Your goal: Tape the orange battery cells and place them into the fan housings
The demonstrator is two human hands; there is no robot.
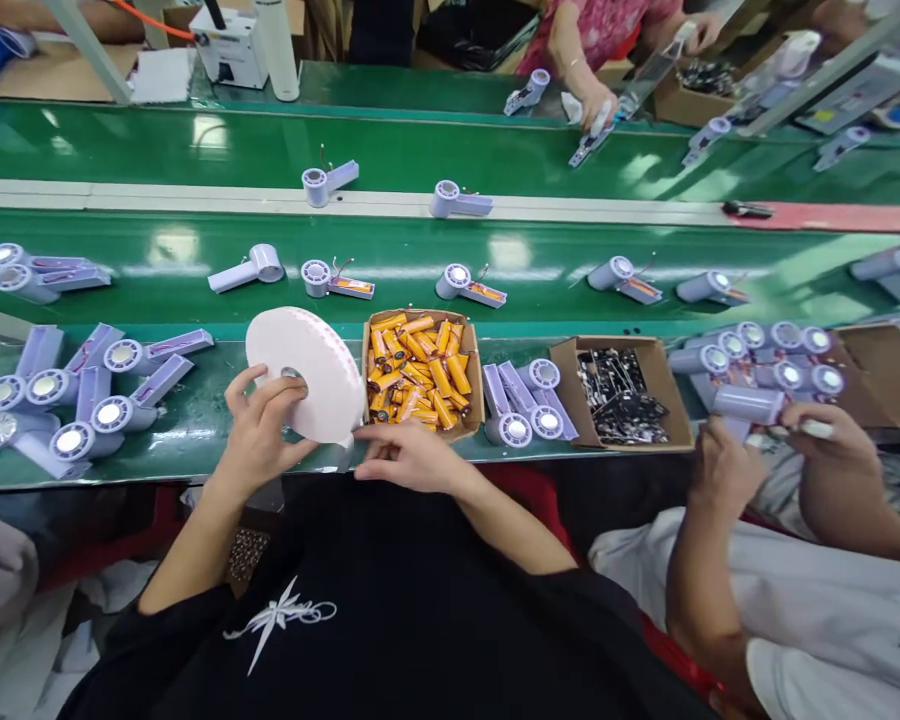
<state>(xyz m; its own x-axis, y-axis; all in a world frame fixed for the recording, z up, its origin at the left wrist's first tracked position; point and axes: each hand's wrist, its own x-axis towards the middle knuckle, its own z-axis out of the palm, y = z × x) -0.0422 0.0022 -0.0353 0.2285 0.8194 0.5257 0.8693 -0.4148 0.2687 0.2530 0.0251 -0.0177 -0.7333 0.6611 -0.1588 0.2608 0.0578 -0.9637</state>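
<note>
My left hand (259, 425) grips a large white roll of tape (305, 372) at its hub, with the fingers curled over the disc's face. My right hand (405, 455) is at the roll's lower edge, fingers pinched together on what looks like the tape's loose end. Just right of the roll stands a cardboard box of orange batteries (420, 372). Lilac handheld fan bodies (521, 405) lie beside that box.
More fan bodies (82, 390) are piled at my left, and others ride the green conveyor (420, 255). A box of small dark parts (622, 395) sits right of the batteries. A co-worker's hands (727, 465) work at my right; another person (596, 100) works across the belt.
</note>
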